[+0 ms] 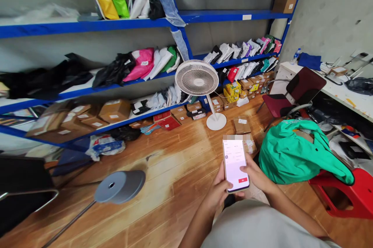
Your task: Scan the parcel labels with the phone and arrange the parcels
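Observation:
A smartphone (236,162) is held upright in front of my body, its lit screen facing me. The screen is pale, with small text too fine to read and a red button near the bottom. My left hand (216,193) wraps the lower left edge, thumb over the screen's bottom corner. On the other side my right hand (256,174) grips the right edge, its thumb over the middle of the screen. Most fingers of both hands are hidden behind the phone. Just beyond it, small cardboard boxes (241,125) lie on the wooden floor.
Blue shelves (215,16) along the wall hold bagged parcels and boxes. A white fan (216,121) stands before them. To the right are a green jacket (291,154), a red stool (358,189), a dark red chair (305,84) and a white desk (357,102). A grey round base (125,186) is at left.

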Available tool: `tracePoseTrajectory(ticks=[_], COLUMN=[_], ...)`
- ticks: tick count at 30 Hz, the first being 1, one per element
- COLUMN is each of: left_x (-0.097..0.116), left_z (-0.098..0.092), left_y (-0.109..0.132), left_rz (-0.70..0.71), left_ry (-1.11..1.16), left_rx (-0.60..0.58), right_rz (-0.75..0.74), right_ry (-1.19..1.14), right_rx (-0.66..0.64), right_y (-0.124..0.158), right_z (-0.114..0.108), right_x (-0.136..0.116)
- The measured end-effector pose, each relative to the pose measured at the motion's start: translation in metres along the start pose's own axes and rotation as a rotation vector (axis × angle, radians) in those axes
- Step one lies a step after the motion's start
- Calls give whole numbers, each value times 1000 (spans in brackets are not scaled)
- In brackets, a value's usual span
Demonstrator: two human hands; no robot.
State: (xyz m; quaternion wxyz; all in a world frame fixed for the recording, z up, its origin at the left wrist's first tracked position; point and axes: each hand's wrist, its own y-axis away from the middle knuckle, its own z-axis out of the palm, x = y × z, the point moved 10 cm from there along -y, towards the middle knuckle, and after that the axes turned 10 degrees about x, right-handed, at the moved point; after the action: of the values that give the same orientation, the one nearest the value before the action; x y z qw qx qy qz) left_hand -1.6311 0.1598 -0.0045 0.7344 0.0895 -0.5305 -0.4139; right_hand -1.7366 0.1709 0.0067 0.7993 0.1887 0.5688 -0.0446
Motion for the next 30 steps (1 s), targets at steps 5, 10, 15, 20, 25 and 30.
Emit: tracePoseTrajectory(ticks=[5, 10, 15, 20, 25, 30], left_x=[2, 2, -11, -19, -6, -44], left_z=[-17, -38, -50, -56, -90, -138], left_y=[-6, -30, -74, -145, -265, -410], left_rz=[-66, -112, -193, -208, 12, 14], left_ry=[105, 97, 18, -288, -580, -843], left_rx=[-52, -82, -139, -113, 176, 272], right_rz=[42, 75, 108, 249, 318, 397], right_ry=[-50, -61, -190, -533, -598, -546], right_rx=[31, 58, 21, 278, 432, 478], right_y=[-11, -32, -57, -103, -167, -237], right_z=[15, 18, 16, -22, -89, -163], right_x=[16, 47, 74, 111, 158, 229])
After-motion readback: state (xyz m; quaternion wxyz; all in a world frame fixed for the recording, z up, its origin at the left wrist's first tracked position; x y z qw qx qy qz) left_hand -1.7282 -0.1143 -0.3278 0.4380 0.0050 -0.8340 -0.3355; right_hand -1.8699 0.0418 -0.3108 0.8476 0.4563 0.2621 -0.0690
